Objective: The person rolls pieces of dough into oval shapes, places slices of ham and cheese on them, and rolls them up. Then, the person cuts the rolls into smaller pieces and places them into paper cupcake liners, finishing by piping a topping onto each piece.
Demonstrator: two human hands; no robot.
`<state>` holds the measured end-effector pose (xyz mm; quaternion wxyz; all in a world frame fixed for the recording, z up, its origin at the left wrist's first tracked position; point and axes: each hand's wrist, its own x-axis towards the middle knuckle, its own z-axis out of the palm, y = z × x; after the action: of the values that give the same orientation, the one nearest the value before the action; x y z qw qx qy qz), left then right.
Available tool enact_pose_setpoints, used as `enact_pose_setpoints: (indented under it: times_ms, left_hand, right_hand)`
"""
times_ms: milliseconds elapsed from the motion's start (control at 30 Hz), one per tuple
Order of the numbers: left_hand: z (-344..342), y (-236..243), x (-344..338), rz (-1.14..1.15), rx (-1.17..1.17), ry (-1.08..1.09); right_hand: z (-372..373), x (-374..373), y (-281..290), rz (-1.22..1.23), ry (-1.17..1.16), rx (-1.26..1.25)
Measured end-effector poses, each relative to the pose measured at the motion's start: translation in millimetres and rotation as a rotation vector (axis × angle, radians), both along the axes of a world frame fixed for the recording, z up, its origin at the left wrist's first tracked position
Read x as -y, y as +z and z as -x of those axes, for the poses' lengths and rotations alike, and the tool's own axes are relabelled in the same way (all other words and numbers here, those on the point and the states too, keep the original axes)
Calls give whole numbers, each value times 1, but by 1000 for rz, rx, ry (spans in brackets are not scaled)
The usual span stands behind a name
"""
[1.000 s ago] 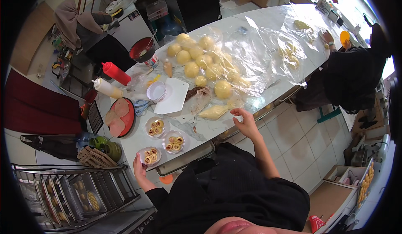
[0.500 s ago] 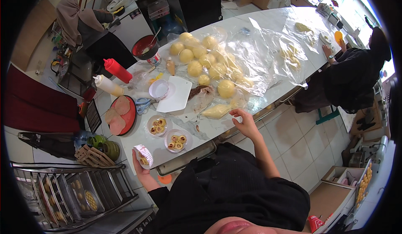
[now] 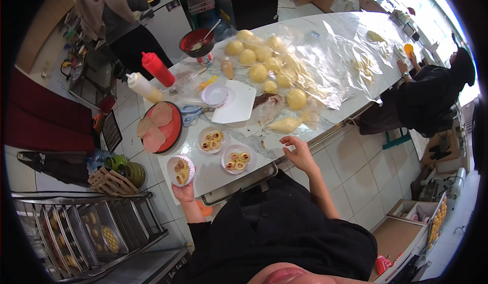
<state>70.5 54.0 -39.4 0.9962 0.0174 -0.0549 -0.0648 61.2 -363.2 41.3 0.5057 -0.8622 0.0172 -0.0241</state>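
A white fluted paper cup of rolled dough pieces is held up in my left hand at the near left corner of the marble-topped table. Two similar cups, each with several rolled pieces, stand to the right of it on the table. My right hand is open, fingers loosely curved at the near edge, below a piping bag of pale yellow filling. A red plate carries pink meat slices, next to blue scissors.
Several dough balls lie under plastic. Squeeze bottles, a bowl and a white board share the table. One person works at the far right end, another at back left. A tray rack stands lower left.
My left hand has raised a cup, tilting it, and now holds it more level, a little higher and rightward. My right hand has shifted slightly. The view has moved a little.
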Motion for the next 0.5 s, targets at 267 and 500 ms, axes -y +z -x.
enact_pose_setpoints:
  times_ms: [267, 500]
  left_hand:
    - [7, 49, 30, 447, 54, -15]
    - [23, 53, 6, 312, -44, -122]
  right_hand:
    - [-12, -60, 1, 39, 67, 33]
    - [-16, -110, 16, 80, 155, 39]
